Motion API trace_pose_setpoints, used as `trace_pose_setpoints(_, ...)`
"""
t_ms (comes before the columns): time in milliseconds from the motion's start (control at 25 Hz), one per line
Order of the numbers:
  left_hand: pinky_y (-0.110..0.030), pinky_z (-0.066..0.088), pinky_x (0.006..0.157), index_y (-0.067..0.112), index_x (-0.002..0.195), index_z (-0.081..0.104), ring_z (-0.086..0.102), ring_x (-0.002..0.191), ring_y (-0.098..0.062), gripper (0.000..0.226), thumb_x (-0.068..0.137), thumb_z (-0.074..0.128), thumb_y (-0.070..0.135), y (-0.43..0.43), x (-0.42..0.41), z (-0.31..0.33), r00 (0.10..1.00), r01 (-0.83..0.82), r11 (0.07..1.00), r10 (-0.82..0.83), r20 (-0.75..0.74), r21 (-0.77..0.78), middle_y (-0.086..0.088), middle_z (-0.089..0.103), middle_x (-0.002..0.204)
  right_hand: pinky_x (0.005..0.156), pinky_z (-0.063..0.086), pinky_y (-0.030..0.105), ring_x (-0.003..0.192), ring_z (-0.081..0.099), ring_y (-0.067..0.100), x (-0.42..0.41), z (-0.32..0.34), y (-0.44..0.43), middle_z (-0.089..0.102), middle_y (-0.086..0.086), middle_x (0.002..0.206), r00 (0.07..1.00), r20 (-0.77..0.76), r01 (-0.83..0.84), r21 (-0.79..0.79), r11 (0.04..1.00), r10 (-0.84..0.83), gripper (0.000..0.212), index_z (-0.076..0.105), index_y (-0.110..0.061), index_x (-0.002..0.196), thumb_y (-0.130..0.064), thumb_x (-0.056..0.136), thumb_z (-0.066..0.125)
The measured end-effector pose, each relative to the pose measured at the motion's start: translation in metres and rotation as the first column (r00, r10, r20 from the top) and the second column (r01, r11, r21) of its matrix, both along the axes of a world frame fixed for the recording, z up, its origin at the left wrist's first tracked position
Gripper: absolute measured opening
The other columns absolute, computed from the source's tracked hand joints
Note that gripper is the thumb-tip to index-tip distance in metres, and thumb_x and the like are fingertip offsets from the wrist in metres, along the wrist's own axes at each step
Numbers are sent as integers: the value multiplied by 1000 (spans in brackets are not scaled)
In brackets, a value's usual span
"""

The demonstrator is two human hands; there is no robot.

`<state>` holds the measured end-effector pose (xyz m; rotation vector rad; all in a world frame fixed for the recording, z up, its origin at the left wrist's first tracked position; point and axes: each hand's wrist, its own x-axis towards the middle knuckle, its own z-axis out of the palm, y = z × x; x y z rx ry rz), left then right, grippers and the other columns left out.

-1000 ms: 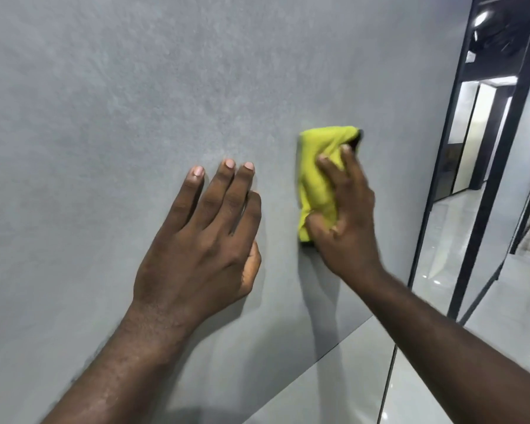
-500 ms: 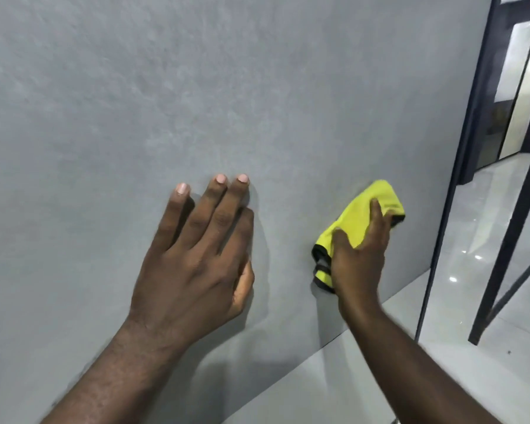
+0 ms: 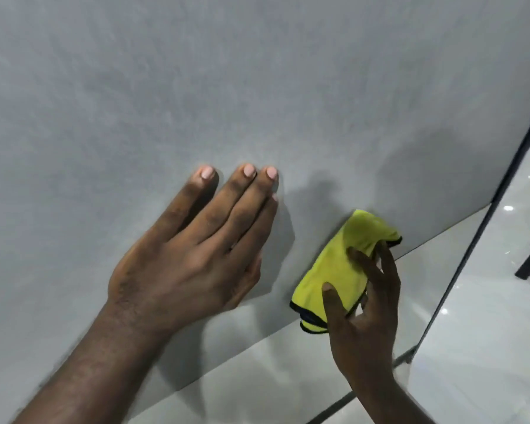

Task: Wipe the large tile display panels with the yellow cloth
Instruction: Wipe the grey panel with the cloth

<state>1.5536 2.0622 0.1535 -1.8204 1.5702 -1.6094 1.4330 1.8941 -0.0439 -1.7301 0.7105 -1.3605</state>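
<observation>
Left hand [image 3: 193,255] flat on grey tile panel [image 3: 257,87], fingers straight. Right hand [image 3: 361,313] grips folded yellow cloth [image 3: 346,267] against panel's lower right edge.

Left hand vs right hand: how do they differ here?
The left hand lies flat and bare on the tile panel; the right hand holds the yellow cloth against it. The left hand sits higher; the right hand is near the panel's lower edge. Both are on the same grey panel.
</observation>
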Motion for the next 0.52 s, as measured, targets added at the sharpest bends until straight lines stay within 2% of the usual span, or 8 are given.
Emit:
trace_pose_setpoints(40,-57,39,125,1,156,56,47,155,-35,64,102,63,35,1,0,0,1000,-2,1000,2,6,0,-19,45,168,121,33,23,153,34,16,3,-6,-4,34,4,164,1000,-5,6,25,1000,-5,64,55,-18,144,-14,82,68)
trace_pose_setpoints(80,-58,39,125,1,156,56,46,155,-35,64,102,63,35,2,-1,1,1000,-3,1000,3,13,-4,-19,45,168,124,33,30,150,36,20,8,-15,-11,35,4,158,999,8,35,166,985,-37,66,52,-19,141,-12,76,64)
trace_pose_setpoints(160,-58,40,125,1,155,57,47,155,-35,64,101,64,34,1,-1,1,1000,-6,1000,6,26,-9,-18,46,168,120,41,47,142,42,27,14,-21,-14,37,0,147,997,12,64,504,861,-80,71,48,-27,137,-16,69,59)
trace_pose_setpoints(280,-60,43,123,2,155,58,47,155,-35,63,101,65,33,0,0,1,1000,4,1000,-4,28,-5,-18,47,167,122,33,28,148,36,18,6,-17,-5,37,-7,146,1000,28,-1,237,971,-5,73,51,-20,140,-13,70,71)
trace_pose_setpoints(360,-60,42,124,1,154,59,46,155,-35,62,101,64,34,2,0,1,1000,13,1000,-13,20,-8,-19,46,168,122,37,36,145,40,22,5,-20,-12,40,-3,145,999,9,47,285,957,-52,68,52,-28,133,-15,70,75)
trace_pose_setpoints(440,-58,40,126,1,151,61,46,156,-35,60,101,63,34,2,0,1,999,44,999,-44,-12,-12,-18,46,168,115,45,50,137,49,28,7,-4,-12,44,-2,142,998,-19,59,536,842,-58,62,49,-39,128,-17,76,76)
trace_pose_setpoints(480,-57,38,128,1,151,61,46,156,-35,59,101,62,33,3,-1,3,996,68,998,-69,-51,-17,-18,47,168,115,44,48,138,49,25,8,12,-4,45,-3,144,998,-3,55,527,848,-63,64,50,-39,129,-14,78,78)
trace_pose_setpoints(520,-55,37,129,1,153,59,46,156,-34,61,101,62,32,6,-2,6,989,92,995,-95,-111,-28,-18,46,168,119,41,43,143,45,20,6,31,4,45,-3,148,999,34,15,331,943,-28,66,53,-33,133,-9,78,79)
